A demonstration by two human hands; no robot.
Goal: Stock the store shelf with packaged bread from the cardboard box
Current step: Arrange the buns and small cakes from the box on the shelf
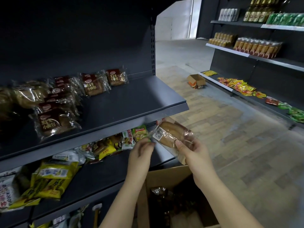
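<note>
A clear-wrapped golden bread package (pixel 171 134) with a white barcode label is held in front of the dark shelf's (pixel 139 102) right end, just below its edge. My right hand (pixel 192 153) grips its near end. My left hand (pixel 142 149) pinches the wrapper's left edge. Several brown packaged breads (pixel 92 84) lie in rows on the shelf's left part. The open cardboard box (pixel 164 176) stands below my arms with dark packages inside.
The lower shelf (pixel 92 181) holds yellow and white snack bags (pixel 54 175). Across the aisle a second shelving unit (pixel 253 56) carries bottles, cans and snack packets. A small open carton (pixel 196 81) sits on the floor beside it.
</note>
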